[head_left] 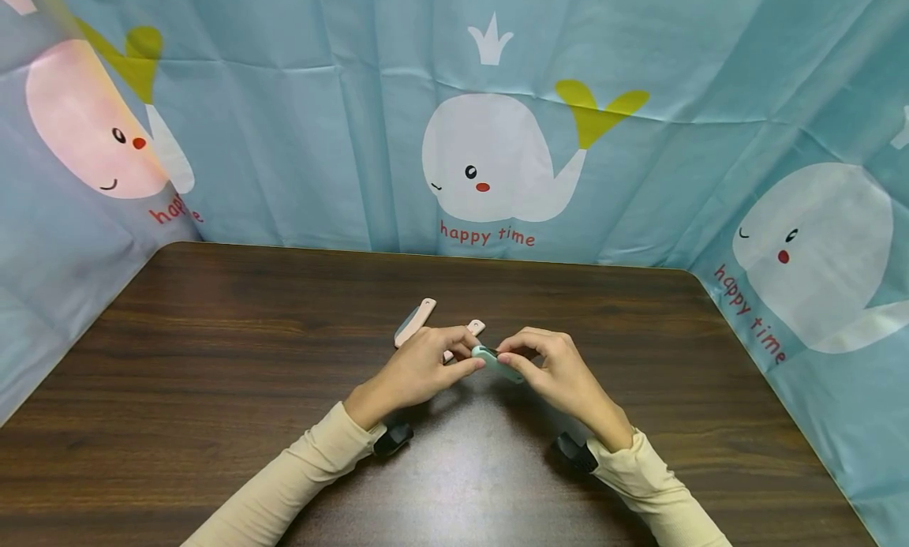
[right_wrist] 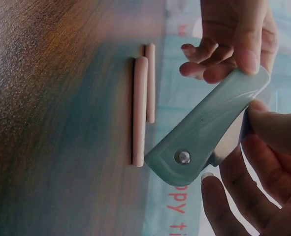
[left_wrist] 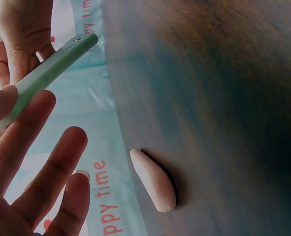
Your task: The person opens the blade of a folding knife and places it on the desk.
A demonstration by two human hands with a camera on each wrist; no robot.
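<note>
A green folding knife (right_wrist: 204, 123) is held between my two hands above the table. My left hand (head_left: 426, 365) pinches one end of its handle between thumb and index finger, the other fingers spread apart. At the handle's open side, my right hand (head_left: 557, 369) grips the blade (right_wrist: 230, 137) between thumb and fingers. Part of the blade shows outside the handle in the right wrist view; a metal pivot (right_wrist: 182, 157) is at the far end. Behind the hands lie two pink folding knives, the left one (head_left: 415, 322) in plain sight, the other (head_left: 476, 326) partly hidden by my left hand.
The dark wood-grain table (head_left: 248, 357) has rounded back corners. A light blue curtain (head_left: 284, 136) printed with whales hangs along its back and sides. Each forearm wears a small black wrist device (head_left: 393, 438) near the sleeve cuff.
</note>
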